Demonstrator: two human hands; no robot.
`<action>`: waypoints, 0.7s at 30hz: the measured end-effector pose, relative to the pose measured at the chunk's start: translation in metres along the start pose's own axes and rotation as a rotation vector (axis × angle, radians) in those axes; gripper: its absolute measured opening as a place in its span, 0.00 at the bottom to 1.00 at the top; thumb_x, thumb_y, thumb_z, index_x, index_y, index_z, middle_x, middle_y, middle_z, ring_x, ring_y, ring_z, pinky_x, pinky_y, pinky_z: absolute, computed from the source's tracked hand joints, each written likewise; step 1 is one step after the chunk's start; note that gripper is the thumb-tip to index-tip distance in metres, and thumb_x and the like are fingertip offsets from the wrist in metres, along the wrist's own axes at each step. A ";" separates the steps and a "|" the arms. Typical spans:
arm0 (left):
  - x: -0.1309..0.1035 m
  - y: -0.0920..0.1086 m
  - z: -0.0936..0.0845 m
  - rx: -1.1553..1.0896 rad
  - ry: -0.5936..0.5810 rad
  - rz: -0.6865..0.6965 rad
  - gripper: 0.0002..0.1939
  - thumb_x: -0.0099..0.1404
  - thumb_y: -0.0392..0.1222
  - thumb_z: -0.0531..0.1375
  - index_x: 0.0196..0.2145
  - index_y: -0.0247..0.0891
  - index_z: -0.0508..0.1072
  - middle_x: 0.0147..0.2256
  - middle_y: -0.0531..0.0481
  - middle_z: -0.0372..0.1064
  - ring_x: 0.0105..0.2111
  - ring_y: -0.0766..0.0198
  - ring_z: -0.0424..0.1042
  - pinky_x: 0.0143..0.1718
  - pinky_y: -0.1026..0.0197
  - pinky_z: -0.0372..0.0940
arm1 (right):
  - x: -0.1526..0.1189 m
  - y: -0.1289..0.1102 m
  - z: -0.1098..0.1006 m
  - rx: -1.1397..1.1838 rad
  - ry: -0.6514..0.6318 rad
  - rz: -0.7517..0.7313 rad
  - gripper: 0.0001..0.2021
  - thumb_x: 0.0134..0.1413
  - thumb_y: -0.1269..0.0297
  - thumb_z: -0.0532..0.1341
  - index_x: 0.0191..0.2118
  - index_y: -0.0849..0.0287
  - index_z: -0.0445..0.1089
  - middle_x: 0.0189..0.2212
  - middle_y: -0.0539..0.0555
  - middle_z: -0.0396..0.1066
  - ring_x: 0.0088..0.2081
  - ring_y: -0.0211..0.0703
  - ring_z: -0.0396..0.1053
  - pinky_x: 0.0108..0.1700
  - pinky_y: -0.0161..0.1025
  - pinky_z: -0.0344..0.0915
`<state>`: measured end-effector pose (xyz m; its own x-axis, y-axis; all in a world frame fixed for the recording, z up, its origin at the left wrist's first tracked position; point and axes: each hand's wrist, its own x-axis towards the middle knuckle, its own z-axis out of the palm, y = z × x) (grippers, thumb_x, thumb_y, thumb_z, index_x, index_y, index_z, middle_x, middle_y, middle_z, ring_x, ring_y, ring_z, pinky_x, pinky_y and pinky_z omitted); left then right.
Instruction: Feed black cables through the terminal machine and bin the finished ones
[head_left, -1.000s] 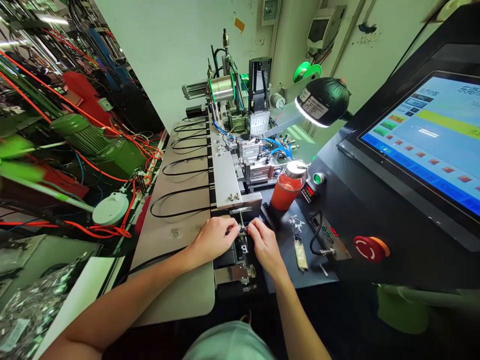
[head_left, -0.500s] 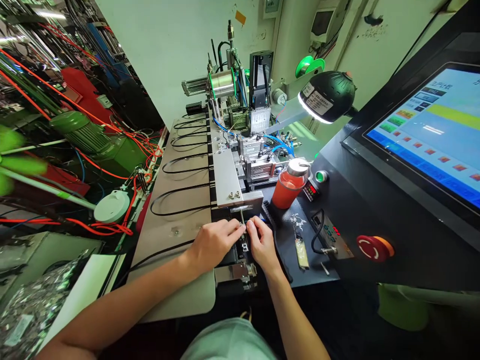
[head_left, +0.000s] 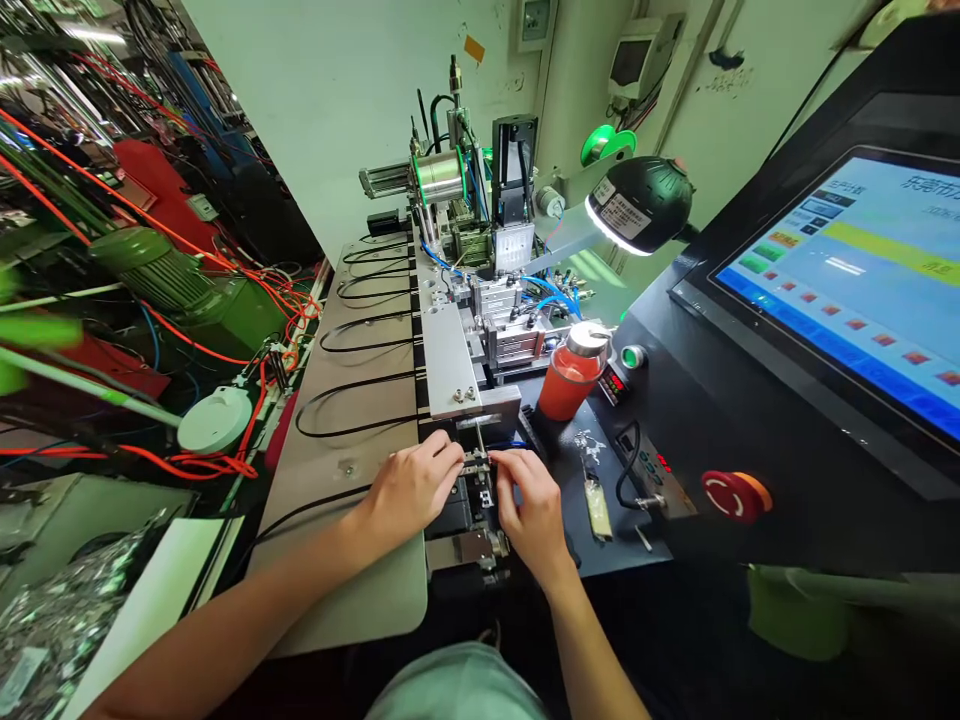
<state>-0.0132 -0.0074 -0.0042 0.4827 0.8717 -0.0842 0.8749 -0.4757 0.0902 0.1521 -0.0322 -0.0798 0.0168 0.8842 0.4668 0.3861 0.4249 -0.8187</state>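
Note:
My left hand is closed over a black cable, which runs in from the lower left and passes under the fingers. Its end reaches a small metal clamp fixture at the front of the machine. Across the fixture, my right hand has its thumb and forefinger bent together at the cable's tip; whatever lies between them is too small to make out. A silver plate with two screws sits just beyond my fingers. Below the hands is a metal block.
Several looped black cables lie along the beige board. On the right stand a red jar with a metal lid, a small packet, a red emergency button and a touchscreen. A black lamp hangs over the machine.
My two hands have moved slightly apart, exposing the fixture and the cable end between them. The left fingers shifted left, and the right hand opened out a little. The camera view has shifted slightly.

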 end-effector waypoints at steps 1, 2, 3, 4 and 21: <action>0.001 0.001 0.000 0.003 -0.007 -0.001 0.12 0.71 0.39 0.48 0.38 0.37 0.71 0.37 0.49 0.68 0.32 0.64 0.72 0.33 0.63 0.65 | -0.002 0.000 0.000 -0.016 0.015 0.000 0.12 0.63 0.73 0.49 0.40 0.59 0.70 0.34 0.57 0.71 0.38 0.45 0.68 0.40 0.42 0.66; 0.001 0.001 -0.001 0.004 -0.013 -0.002 0.12 0.71 0.39 0.48 0.38 0.38 0.71 0.37 0.49 0.68 0.32 0.64 0.72 0.33 0.63 0.65 | -0.003 0.001 -0.002 -0.026 0.045 0.002 0.12 0.63 0.73 0.50 0.40 0.59 0.70 0.33 0.56 0.71 0.37 0.45 0.69 0.40 0.41 0.66; 0.002 0.002 -0.001 0.005 -0.018 -0.002 0.12 0.72 0.39 0.48 0.38 0.38 0.71 0.37 0.49 0.68 0.32 0.64 0.72 0.33 0.63 0.65 | -0.004 0.002 -0.004 -0.035 0.086 0.009 0.12 0.63 0.72 0.50 0.40 0.59 0.70 0.33 0.56 0.71 0.37 0.44 0.69 0.40 0.41 0.66; 0.002 0.002 -0.002 0.007 -0.019 -0.001 0.12 0.71 0.39 0.48 0.38 0.38 0.71 0.37 0.49 0.68 0.32 0.64 0.72 0.33 0.63 0.65 | -0.005 0.003 -0.006 -0.047 0.132 0.019 0.11 0.63 0.72 0.50 0.40 0.59 0.70 0.33 0.56 0.71 0.36 0.44 0.69 0.39 0.41 0.66; -0.021 -0.049 -0.052 -0.107 -0.052 -0.106 0.16 0.69 0.38 0.48 0.26 0.37 0.70 0.25 0.53 0.69 0.26 0.66 0.68 0.30 0.67 0.59 | -0.017 -0.015 -0.055 0.070 0.233 0.235 0.10 0.62 0.62 0.55 0.38 0.56 0.73 0.21 0.47 0.65 0.22 0.37 0.64 0.26 0.33 0.60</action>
<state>-0.0684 0.0039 0.0451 0.3921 0.9076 -0.1502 0.9132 -0.3642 0.1831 0.1971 -0.0644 -0.0570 0.3116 0.8947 0.3200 0.2823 0.2344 -0.9303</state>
